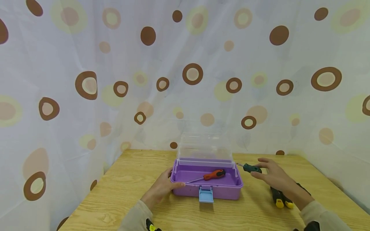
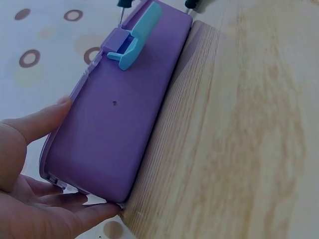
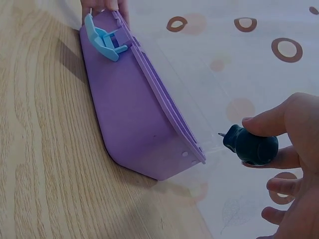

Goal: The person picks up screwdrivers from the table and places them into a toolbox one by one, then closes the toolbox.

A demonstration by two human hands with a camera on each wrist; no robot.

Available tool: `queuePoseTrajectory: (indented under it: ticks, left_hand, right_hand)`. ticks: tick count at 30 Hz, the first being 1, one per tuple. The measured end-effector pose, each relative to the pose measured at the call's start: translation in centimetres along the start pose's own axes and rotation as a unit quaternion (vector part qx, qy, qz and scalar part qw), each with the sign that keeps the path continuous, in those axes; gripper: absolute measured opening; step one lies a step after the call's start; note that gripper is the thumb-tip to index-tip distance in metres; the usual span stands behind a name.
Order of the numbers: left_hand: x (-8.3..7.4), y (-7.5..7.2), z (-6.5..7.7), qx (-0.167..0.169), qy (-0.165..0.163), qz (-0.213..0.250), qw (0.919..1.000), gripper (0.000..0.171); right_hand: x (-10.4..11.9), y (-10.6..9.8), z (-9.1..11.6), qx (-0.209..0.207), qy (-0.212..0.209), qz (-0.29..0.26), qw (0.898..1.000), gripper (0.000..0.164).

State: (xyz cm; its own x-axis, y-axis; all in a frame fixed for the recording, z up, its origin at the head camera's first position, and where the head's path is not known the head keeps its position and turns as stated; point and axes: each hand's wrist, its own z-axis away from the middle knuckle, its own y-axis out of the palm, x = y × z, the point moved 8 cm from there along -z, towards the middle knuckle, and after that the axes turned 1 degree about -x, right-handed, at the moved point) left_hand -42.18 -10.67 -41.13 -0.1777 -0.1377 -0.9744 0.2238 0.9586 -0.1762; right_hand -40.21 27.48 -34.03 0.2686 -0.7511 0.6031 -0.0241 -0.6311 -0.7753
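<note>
A purple toolbox (image 1: 221, 192) with a blue latch (image 1: 206, 195) stands on the table, its clear lid (image 1: 204, 146) raised at the back. Inside lies a screwdriver with a red and black handle (image 1: 214, 174), its shaft pointing left. My left hand (image 1: 162, 186) holds the box by its left end; the left wrist view shows the thumb against the front rim and the fingers around the end. Just right of the box, my right hand (image 1: 273, 175) pinches a short dark green screwdriver (image 3: 256, 145) by its handle between thumb and fingers. Its tip points toward the box.
Tools with black and yellow handles (image 1: 279, 202) lie on the wooden table (image 1: 138, 173) under my right forearm, partly hidden by it. A white curtain (image 1: 167, 48) with brown circles hangs behind the table and along its sides.
</note>
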Motion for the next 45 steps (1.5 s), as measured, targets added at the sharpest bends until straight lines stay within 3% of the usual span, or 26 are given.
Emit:
queuePoseTrajectory:
  ticks: [6, 17, 28, 37, 45]
  left_hand:
    - [0.0, -0.1, 0.0, -0.003, 0.001, -0.01, 0.9999, 0.095]
    - [0.0, -0.1, 0.1, -0.001, 0.002, -0.007, 1.0, 0.095]
    - [-0.2, -0.1, 0.2, -0.003, 0.002, -0.01, 0.9999, 0.095]
    - [-0.5, -0.1, 0.1, -0.001, 0.01, -0.005, 0.9999, 0.094]
    - [-0.2, -0.1, 0.1, -0.001, 0.002, -0.003, 1.0, 0.095]
  right_hand:
    - [1.2, 1.2, -0.3, 0.023, -0.024, -0.03, 0.999, 0.058]
    - [3.1, 2.6, -1.0, 0.035, -0.051, -0.036, 0.997, 0.048]
    - [3.8, 4.9, -1.5, 0.09, -0.034, -0.102, 0.99, 0.06]
    - [4.6, 6.1, -1.5, 0.125, -0.093, -0.093, 0.983, 0.052]
    - [4.9, 6.9, -1.8, 0.121, -0.088, -0.096, 0.984, 0.039]
